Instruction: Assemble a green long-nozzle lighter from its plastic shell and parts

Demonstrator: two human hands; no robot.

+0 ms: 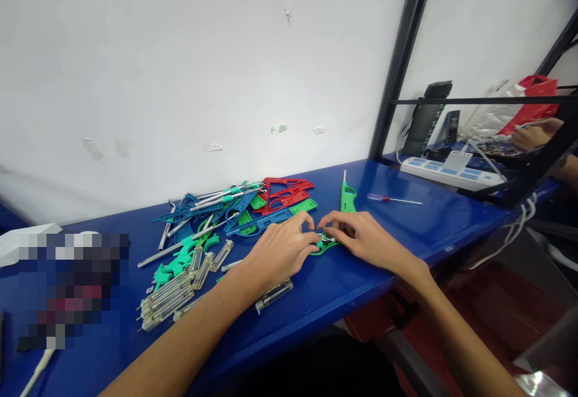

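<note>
A green lighter shell half with small inner parts, one of them a thin pale wire, lies low over the table between my two hands. My left hand holds its left end with bent fingers. From the other side, the fingers of my right hand are curled in and pinch at the shell; their tips partly cover it. Just beyond my right hand is a long-necked green lighter with a metal tip. A clear lighter fuel tank rests below my left wrist.
Left of my hands lie red shell halves, blue shell halves, metal tubes, teal plastic pieces and several clear tanks. A screwdriver lies right. Behind the black frame are a power strip and another person's hand.
</note>
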